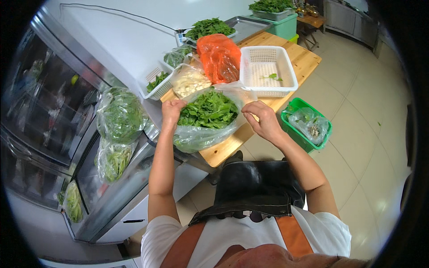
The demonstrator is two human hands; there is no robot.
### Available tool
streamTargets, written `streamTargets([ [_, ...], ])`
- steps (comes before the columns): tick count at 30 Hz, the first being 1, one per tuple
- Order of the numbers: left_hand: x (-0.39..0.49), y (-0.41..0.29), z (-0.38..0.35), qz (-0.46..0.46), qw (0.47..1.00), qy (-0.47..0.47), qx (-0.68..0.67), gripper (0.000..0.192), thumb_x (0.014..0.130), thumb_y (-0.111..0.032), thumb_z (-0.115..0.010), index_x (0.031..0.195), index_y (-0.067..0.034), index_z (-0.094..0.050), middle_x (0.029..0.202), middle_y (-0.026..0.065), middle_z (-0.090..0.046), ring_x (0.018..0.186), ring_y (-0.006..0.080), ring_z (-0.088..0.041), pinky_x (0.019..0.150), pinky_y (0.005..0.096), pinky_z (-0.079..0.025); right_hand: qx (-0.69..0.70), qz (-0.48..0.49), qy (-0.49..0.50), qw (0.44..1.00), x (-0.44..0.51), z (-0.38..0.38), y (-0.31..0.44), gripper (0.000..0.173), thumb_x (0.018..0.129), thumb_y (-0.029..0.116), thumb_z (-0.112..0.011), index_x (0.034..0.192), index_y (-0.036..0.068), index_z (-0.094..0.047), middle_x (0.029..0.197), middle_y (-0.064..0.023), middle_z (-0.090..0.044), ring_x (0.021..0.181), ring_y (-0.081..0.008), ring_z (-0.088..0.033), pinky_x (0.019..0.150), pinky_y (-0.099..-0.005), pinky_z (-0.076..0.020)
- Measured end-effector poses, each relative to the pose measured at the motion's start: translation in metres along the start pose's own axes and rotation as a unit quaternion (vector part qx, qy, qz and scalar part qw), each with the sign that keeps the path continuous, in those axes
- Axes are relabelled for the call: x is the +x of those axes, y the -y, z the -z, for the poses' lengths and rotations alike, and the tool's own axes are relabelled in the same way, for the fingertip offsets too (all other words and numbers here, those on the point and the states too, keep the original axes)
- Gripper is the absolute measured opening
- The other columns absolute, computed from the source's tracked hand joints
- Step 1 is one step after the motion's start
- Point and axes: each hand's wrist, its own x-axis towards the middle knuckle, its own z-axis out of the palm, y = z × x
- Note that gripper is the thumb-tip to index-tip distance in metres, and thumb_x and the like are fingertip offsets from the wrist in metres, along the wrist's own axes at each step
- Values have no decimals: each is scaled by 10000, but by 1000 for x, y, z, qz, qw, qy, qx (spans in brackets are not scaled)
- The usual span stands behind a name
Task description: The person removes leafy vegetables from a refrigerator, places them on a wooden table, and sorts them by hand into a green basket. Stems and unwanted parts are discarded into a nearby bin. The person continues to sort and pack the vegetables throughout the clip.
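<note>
A clear plastic bag (pixel 197 139) full of green leaves (pixel 214 109) rests at the near end of a wooden table, its mouth spread wide. On the left side of that mouth, my left hand (pixel 172 112) pinches the plastic rim. My right hand (pixel 264 120) is at the opposite side, thumb and fingertips drawn together on the rim. Just beyond the bag are a bag of pale, cut pieces (pixel 191 82), a red plastic bag (pixel 219 60) and a white perforated basket (pixel 291 78) with a few loose leaves inside.
Bagged greens (pixel 120 115) lie on a glass-fronted display case (pixel 40 110) to the left. A green bin (pixel 306 147) stands on the floor right of the wooden table (pixel 301 57). Leaf-filled trays, a metal tray (pixel 246 26) and a teal box (pixel 283 28) are at the back.
</note>
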Motion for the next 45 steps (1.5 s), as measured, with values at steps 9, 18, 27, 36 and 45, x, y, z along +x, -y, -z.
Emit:
streamTargets([
  [9,9,-25,9,-17,985,-24,-171,222,695,25,-647,863,63,-507,782,116,-608,679,184,-613,636,277,-516,-31,64,17,997,39,-62,4,173,739,107,-589,889,23,-602,931,-145,-579,839,-317,-560,737,-384,-462],
  [18,31,-15,6,-4,972,-56,-227,189,702,-2,-617,874,53,-559,813,126,-603,695,202,-609,610,287,-514,-45,34,-8,998,18,-36,-17,183,690,-23,-524,860,14,-581,934,-146,-574,833,-326,-569,731,-377,-472],
  [27,30,35,17,113,976,-61,-176,304,703,-11,-662,934,-37,-466,866,71,-575,746,152,-571,618,254,-469,-311,-455,-29,834,-209,54,-178,145,691,55,-498,738,25,-631,799,-179,-603,764,-332,-591,667,-395,-482],
  [36,14,10,33,132,968,-165,-132,444,708,-56,-692,1044,-48,-402,993,79,-523,901,179,-521,788,310,-396,-411,-413,138,801,-273,49,-311,254,772,202,-433,676,105,-648,791,-130,-615,703,-289,-622,612,-413,-489],
  [45,25,24,40,102,977,-171,-73,643,724,-107,-683,1241,-13,-312,1064,119,-503,961,232,-499,833,351,-364,-405,-302,156,849,-244,21,-318,219,782,140,-448,981,75,-514,815,-153,-571,688,-296,-609,526,-398,-460],
])
